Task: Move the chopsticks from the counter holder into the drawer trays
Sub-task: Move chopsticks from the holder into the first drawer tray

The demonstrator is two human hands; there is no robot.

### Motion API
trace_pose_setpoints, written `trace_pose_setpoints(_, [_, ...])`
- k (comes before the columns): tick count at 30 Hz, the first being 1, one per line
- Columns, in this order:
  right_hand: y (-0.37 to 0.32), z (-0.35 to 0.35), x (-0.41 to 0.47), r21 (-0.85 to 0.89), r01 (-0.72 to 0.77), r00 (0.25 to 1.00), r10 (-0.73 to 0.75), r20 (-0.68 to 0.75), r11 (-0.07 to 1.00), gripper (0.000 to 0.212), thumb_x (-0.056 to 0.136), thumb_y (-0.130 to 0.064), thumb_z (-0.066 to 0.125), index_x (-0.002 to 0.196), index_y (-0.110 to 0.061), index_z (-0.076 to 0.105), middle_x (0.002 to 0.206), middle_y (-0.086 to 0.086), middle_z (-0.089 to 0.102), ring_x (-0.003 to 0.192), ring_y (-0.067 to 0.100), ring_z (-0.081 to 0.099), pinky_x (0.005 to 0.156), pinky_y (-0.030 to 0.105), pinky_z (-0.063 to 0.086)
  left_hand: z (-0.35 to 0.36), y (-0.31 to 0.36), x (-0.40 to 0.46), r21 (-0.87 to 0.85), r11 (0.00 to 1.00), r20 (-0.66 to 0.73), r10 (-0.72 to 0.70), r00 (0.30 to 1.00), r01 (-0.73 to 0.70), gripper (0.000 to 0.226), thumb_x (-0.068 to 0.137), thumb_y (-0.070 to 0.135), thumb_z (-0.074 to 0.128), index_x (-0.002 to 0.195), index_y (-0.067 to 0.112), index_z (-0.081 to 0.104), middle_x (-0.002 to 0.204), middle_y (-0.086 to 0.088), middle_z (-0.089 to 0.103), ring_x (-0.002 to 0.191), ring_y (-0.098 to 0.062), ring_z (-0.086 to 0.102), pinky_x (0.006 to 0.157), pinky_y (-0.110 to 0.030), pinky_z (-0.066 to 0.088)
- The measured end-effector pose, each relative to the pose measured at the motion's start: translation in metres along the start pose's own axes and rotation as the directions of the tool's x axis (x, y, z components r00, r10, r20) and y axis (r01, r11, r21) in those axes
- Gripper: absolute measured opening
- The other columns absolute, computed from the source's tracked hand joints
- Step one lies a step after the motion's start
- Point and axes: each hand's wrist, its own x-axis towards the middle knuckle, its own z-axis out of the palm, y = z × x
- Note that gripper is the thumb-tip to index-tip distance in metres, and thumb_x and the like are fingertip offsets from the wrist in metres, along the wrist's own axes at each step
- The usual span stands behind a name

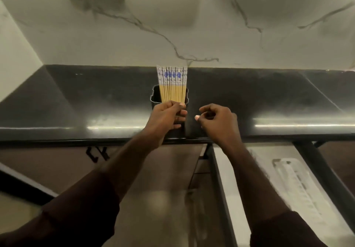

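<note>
Chopsticks (172,85), pale wooden bundle with white-and-blue patterned tops, fanned upright, lower ends pinched in left hand (167,115) fingers (179,106). Directly behind those fingers: dark square metal holder (156,95) on glossy black desk (269,100) (whether stick tips sit inside holder, cannot tell). Right hand (217,119) just beside left, fingers loosely curled, grasping nothing. Below right hand: open drawer with white plastic tray (294,185), blurred.

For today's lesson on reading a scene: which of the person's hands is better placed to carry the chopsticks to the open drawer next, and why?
The left hand: it already grips the fanned chopsticks above the holder. The right hand is empty, though nearer the drawer.
</note>
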Motion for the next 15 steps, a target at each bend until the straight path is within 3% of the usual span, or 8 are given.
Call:
trace_pose_setpoints(5, [-0.031, 0.027, 0.023, -0.014, 0.084, 0.996, -0.084, 0.034, 0.996, 0.03, 0.087, -0.025, 0.072, 0.115, -0.017, 0.069, 0.102, -0.002, 0.072, 0.09, 0.007, 0.067, 0.072, 0.012, 0.05, -0.039, 0.015, 0.013, 0.014, 0.999, -0.058, 0.045, 0.997, -0.044, 0.023, 0.098, 0.024, 0.053, 0.11, 0.011, 0.066, 0.103, -0.012, 0.07, 0.087, -0.018, 0.064, 0.083, -0.035, 0.053])
trace_pose_setpoints(13, [-0.044, 0.056, 0.082, 0.018, 0.096, 0.995, -0.097, 0.008, 0.995, 0.032, 0.088, -0.024, 0.071, 0.119, -0.018, 0.066, 0.11, 0.0, 0.071, 0.092, 0.007, 0.068, 0.066, 0.009, 0.049, -0.065, 0.024, 0.071, 0.063, 0.993, -0.066, 0.099, 0.993, -0.095, 0.019, 0.097, 0.019, 0.054, 0.107, 0.009, 0.066, 0.101, -0.01, 0.072, 0.083, -0.016, 0.066, 0.079, -0.032, 0.055])
trace_pose_setpoints(15, [-0.042, 0.063, 0.103, 0.013, 0.099, 0.995, -0.1, 0.009, 0.995, 0.032, 0.088, -0.024, 0.071, 0.12, -0.019, 0.065, 0.109, -0.001, 0.071, 0.09, 0.005, 0.066, 0.064, 0.008, 0.048, -0.068, 0.027, 0.093, 0.076, 0.991, -0.078, 0.115, 0.99, -0.109, 0.018, 0.097, 0.017, 0.053, 0.107, 0.009, 0.065, 0.1, -0.011, 0.071, 0.081, -0.014, 0.067, 0.072, -0.026, 0.056])
